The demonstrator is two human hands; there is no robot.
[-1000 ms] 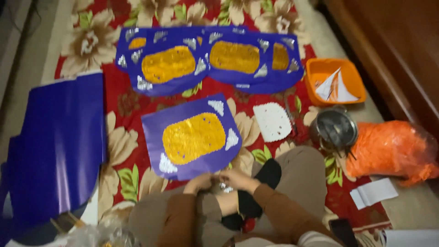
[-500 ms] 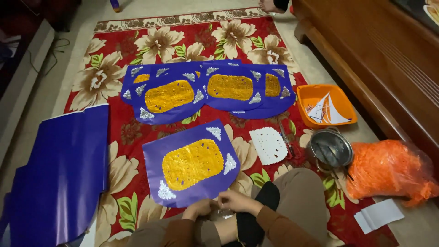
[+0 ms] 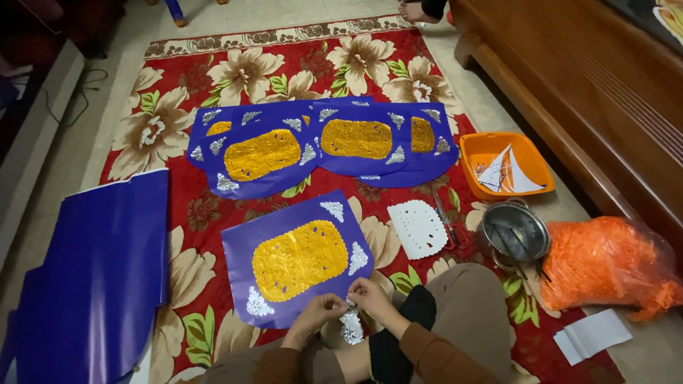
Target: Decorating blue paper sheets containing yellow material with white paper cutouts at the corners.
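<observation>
Both my hands meet low in the head view, over my lap. My left hand (image 3: 321,313) and my right hand (image 3: 370,297) pinch a small silver lace-like cut-out (image 3: 351,326) between their fingertips. Just beyond them lies a purple sheet (image 3: 238,249) with a gold lattice panel (image 3: 299,259) glued in its middle and silver corner pieces on three corners. Several finished purple sheets with gold panels (image 3: 320,142) overlap farther away on the red flowered rug (image 3: 178,92).
A stack of plain blue-purple sheets (image 3: 92,270) lies left. Right of the sheet are a white cut-out stencil (image 3: 418,228), scissors (image 3: 444,222), a metal pot (image 3: 512,232), an orange tray (image 3: 535,186) with paper triangles, an orange bagged heap (image 3: 605,263), white paper (image 3: 592,336). Wooden furniture (image 3: 605,107) runs along the right.
The view has tilted up and away, showing more rug and floor. My hands stay together over my lap, working the silver piece.
</observation>
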